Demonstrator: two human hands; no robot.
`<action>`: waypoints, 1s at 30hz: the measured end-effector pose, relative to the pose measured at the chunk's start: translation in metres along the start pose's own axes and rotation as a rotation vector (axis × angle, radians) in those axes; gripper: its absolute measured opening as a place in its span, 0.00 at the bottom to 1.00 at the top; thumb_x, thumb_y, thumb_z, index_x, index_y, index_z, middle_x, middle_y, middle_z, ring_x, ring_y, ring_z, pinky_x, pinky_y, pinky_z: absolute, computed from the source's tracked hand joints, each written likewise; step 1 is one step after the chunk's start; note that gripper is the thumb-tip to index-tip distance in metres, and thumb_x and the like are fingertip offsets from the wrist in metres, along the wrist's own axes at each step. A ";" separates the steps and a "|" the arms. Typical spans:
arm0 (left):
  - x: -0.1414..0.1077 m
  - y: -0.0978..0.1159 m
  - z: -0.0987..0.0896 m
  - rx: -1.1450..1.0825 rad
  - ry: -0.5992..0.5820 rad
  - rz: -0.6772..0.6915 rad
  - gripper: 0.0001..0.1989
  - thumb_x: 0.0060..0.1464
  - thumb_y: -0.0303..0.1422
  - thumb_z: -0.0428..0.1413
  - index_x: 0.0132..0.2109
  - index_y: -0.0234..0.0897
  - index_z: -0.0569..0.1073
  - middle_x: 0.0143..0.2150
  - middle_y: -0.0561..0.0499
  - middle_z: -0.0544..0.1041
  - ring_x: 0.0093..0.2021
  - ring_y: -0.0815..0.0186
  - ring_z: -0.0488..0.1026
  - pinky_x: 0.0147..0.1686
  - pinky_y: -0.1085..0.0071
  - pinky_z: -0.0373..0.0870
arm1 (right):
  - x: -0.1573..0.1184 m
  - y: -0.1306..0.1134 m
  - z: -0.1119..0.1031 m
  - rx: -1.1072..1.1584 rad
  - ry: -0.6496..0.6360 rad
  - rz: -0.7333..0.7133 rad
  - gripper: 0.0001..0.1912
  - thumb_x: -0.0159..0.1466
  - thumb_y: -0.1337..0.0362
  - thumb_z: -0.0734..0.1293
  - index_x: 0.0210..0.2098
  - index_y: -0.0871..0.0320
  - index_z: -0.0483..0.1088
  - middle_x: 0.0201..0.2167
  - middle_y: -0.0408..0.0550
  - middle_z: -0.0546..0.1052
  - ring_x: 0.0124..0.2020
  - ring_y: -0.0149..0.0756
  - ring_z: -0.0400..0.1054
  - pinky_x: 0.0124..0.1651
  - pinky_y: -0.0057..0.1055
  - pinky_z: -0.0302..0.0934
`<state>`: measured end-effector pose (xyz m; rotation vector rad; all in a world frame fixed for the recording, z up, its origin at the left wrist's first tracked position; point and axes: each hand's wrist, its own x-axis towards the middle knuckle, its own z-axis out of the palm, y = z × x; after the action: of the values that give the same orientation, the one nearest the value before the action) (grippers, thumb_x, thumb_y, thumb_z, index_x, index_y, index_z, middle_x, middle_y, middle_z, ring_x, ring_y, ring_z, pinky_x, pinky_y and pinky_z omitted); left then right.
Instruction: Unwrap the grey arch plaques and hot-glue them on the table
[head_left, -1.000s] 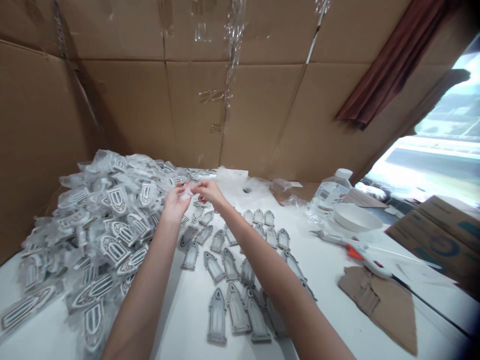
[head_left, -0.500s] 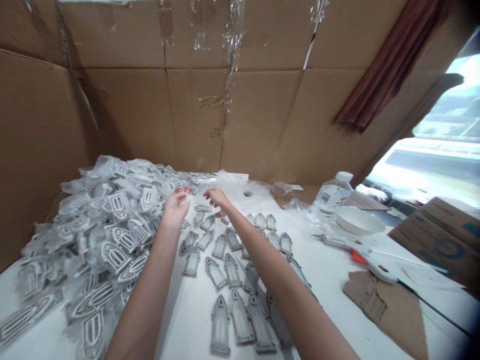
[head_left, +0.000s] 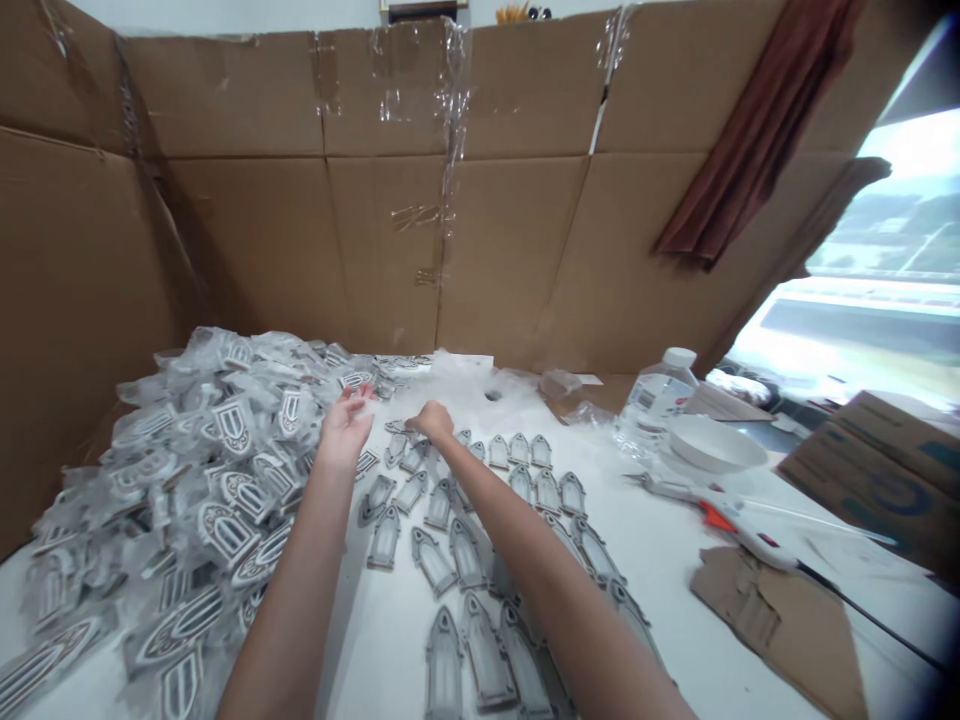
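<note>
My left hand [head_left: 349, 422] is palm up beside the bagged pile, its fingers apart and slightly curled. Nothing clear shows in it, though a thin clear wrap would be hard to see. At the far end of the rows, my right hand [head_left: 432, 421] has its fingers pinched down on a small grey arched window-shaped piece [head_left: 397, 428]; the fingertips are partly hidden. Several like pieces lie nearer to me, among them a larger arched piece [head_left: 444, 660]. Left of my arms is a heap of plastic-wrapped arched pieces [head_left: 232, 425].
Cardboard walls [head_left: 495, 250] enclose the white table. Clear plastic wrap [head_left: 480, 385] lies at the back. To the right are a clear bottle [head_left: 656, 395], a white bowl [head_left: 716, 445], a glue gun [head_left: 750, 530] with a black cord, a cardboard scrap [head_left: 795, 620] and a box [head_left: 885, 480].
My right hand has moved down onto a small arched piece, its fingers now closed there. My left hand has barely moved. The view has tilted up slightly.
</note>
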<state>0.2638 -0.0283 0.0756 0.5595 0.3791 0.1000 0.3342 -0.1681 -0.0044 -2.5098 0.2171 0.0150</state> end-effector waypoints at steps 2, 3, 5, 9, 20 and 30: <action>0.000 0.000 0.000 0.000 0.001 0.004 0.18 0.41 0.09 0.41 0.33 0.35 0.61 0.35 0.50 0.72 0.36 0.72 0.74 0.38 0.76 0.71 | -0.004 -0.003 0.002 -0.022 0.000 -0.105 0.23 0.52 0.59 0.68 0.45 0.65 0.72 0.42 0.60 0.74 0.40 0.43 0.70 0.33 0.27 0.59; 0.001 -0.001 0.000 0.000 0.000 0.006 0.18 0.41 0.09 0.42 0.33 0.35 0.61 0.35 0.51 0.72 0.36 0.72 0.74 0.38 0.75 0.71 | -0.006 -0.006 0.003 -0.027 -0.023 -0.181 0.22 0.54 0.58 0.67 0.45 0.63 0.72 0.42 0.57 0.75 0.40 0.40 0.70 0.34 0.26 0.59; 0.002 -0.001 -0.001 0.000 -0.002 0.011 0.18 0.41 0.09 0.42 0.34 0.35 0.61 0.35 0.51 0.72 0.35 0.72 0.74 0.39 0.75 0.71 | -0.011 -0.013 0.008 -0.034 -0.117 -0.362 0.20 0.54 0.58 0.67 0.44 0.59 0.73 0.40 0.49 0.76 0.38 0.34 0.70 0.35 0.23 0.58; 0.005 -0.001 -0.002 0.004 -0.006 0.011 0.19 0.40 0.09 0.42 0.34 0.35 0.61 0.35 0.51 0.72 0.35 0.72 0.75 0.40 0.75 0.72 | -0.020 -0.030 0.021 -0.087 -0.345 -0.655 0.22 0.45 0.62 0.73 0.41 0.56 0.76 0.38 0.43 0.77 0.35 0.33 0.70 0.36 0.22 0.58; 0.005 -0.003 -0.002 0.015 0.002 0.020 0.18 0.41 0.09 0.42 0.34 0.36 0.61 0.34 0.51 0.73 0.35 0.72 0.75 0.40 0.75 0.72 | -0.024 -0.036 0.034 -0.168 -0.372 -0.795 0.21 0.44 0.73 0.67 0.39 0.60 0.75 0.37 0.46 0.77 0.34 0.36 0.68 0.32 0.24 0.55; 0.008 -0.002 -0.004 0.010 -0.021 0.005 0.18 0.41 0.09 0.41 0.33 0.36 0.62 0.36 0.50 0.72 0.41 0.72 0.75 0.43 0.76 0.71 | -0.031 -0.027 0.002 0.179 -0.306 -0.659 0.10 0.47 0.69 0.68 0.30 0.61 0.72 0.26 0.42 0.72 0.28 0.27 0.63 0.29 0.21 0.54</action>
<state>0.2700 -0.0260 0.0689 0.5707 0.3584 0.0969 0.3077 -0.1408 0.0115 -2.2488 -0.6994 0.1058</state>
